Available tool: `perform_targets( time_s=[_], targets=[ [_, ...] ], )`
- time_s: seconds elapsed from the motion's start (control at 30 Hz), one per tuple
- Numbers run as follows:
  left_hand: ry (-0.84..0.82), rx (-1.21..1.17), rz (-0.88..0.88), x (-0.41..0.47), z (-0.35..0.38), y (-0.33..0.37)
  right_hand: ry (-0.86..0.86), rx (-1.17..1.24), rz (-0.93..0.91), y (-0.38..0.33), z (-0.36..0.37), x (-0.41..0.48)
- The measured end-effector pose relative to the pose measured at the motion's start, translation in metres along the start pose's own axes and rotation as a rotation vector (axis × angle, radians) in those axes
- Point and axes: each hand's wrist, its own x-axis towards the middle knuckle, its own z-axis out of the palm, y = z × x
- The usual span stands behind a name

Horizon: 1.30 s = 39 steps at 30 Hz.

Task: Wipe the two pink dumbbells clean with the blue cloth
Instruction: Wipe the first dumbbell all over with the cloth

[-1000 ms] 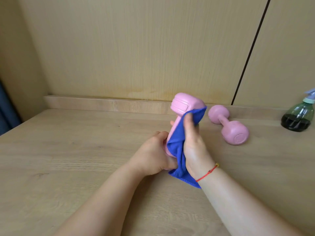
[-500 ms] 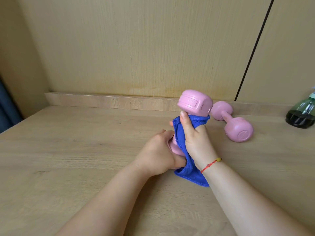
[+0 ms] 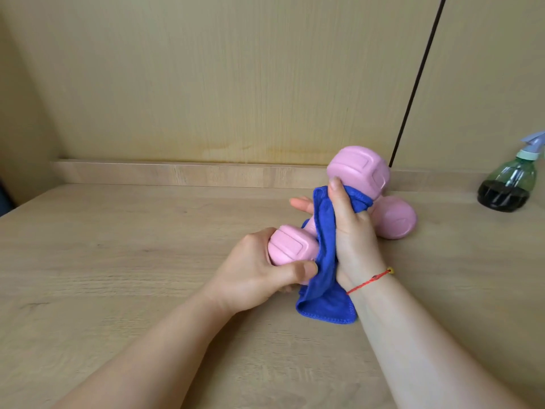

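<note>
I hold one pink dumbbell (image 3: 358, 169) tilted above the wooden table (image 3: 147, 246), upper head to the right. My left hand (image 3: 259, 276) grips its lower head. My right hand (image 3: 351, 228) wraps the blue cloth (image 3: 324, 261) around the handle, which the cloth hides. The cloth's loose end hangs down to the table. The second pink dumbbell (image 3: 395, 218) lies on the table right behind my right hand, mostly hidden, only one head showing.
A green spray bottle (image 3: 510, 184) with dark liquid stands at the far right against the wooden wall panels (image 3: 236, 84). A low wooden ledge (image 3: 177, 174) runs along the back of the table.
The held dumbbell has tilted further over, its lower head now showing beside my left hand. My right hand with the cloth stays clamped around the handle.
</note>
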Motion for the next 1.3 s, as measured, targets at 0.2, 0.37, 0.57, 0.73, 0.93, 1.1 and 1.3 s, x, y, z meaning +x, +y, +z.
perform_targets(
  time_s=[0.2, 0.37, 0.57, 0.73, 0.93, 1.1, 1.3],
  targets=[
    [-0.227, -0.441, -0.066, 0.003, -0.003, -0.005, -0.193, 0.158, 0.069, -0.004, -0.002, -0.004],
    [-0.244, -0.527, -0.042, 0.006, -0.005, -0.009, -0.355, 0.182, 0.156, -0.004, 0.002, -0.01],
    [0.005, -0.2, 0.047, 0.007, -0.007, -0.01, -0.309, 0.054, 0.197, 0.001, 0.005, -0.007],
    [0.201, 0.195, 0.068, 0.007, -0.009, -0.014, -0.176, -0.098, 0.125, 0.008, 0.008, -0.007],
    [0.113, 0.27, 0.165, 0.004, -0.007, -0.007, -0.173, -0.199, 0.008, 0.005, -0.002, 0.0],
    [0.339, 0.009, 0.076, 0.008, -0.017, -0.003, -0.307, -0.053, 0.2, -0.006, -0.006, -0.001],
    [0.25, -0.23, -0.106, 0.014, -0.012, 0.001, -0.613, 0.122, 0.456, -0.006, -0.022, 0.002]
  ],
)
